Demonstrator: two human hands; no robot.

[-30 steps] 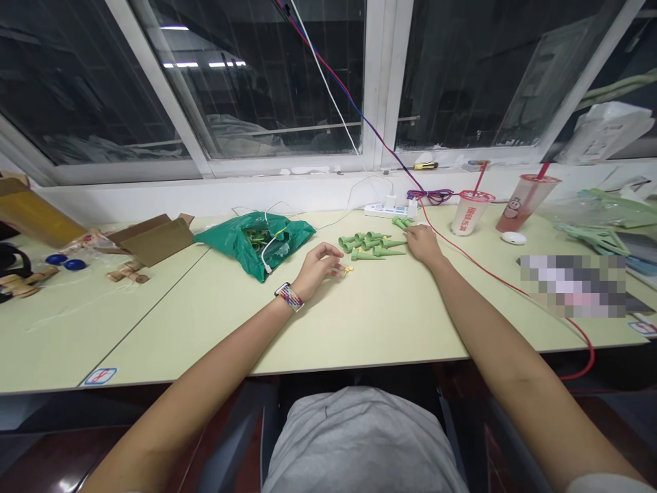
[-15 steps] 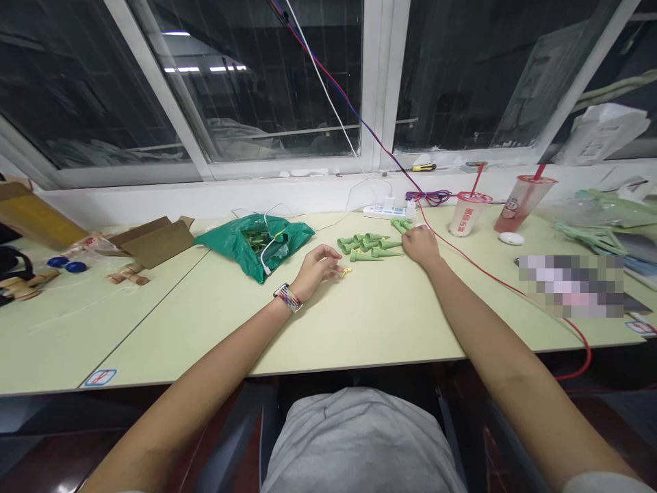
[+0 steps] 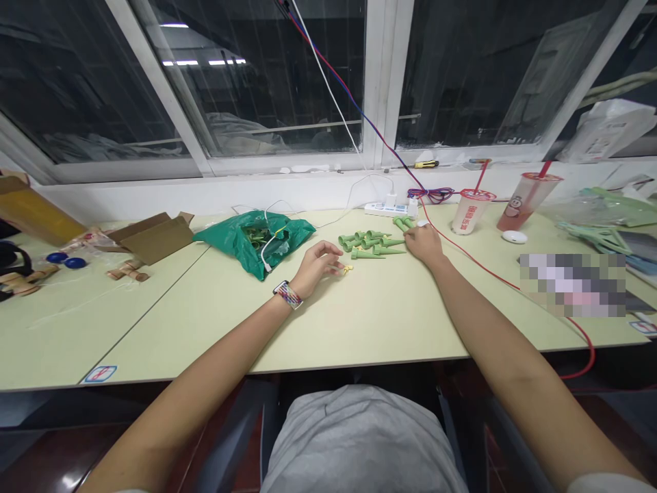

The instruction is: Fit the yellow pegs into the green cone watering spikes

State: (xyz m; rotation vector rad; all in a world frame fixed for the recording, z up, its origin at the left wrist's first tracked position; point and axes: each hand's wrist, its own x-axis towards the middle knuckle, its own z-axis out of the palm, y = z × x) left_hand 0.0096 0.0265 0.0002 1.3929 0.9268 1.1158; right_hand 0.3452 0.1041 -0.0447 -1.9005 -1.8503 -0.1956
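Note:
My left hand [image 3: 314, 268], with a patterned watch band at its wrist, rests low over the table with bent fingers. A small yellow plastic piece [image 3: 348, 268] shows at its fingertips and looks pinched there. My right hand [image 3: 425, 244] is farther back, its fingers curled down around the tail of a green plastic spike [image 3: 399, 224]; the fingertips are partly hidden. Between the hands lies a group of green cone-shaped spikes [image 3: 367, 241] with cup-like heads, several with yellow bits among them.
A green plastic bag [image 3: 226, 239] holding more green pieces lies left of the group. Behind are a power strip [image 3: 387, 209] and cables. Two drink cups [image 3: 469, 213] [image 3: 526, 202] and a white earbud case [image 3: 514, 237] stand right. A cardboard box [image 3: 154, 239] and wooden toys [image 3: 128, 271] lie left.
The view has shifted slightly. Both hands stay almost in place, the left by the yellow piece and the right at the back green spikes.

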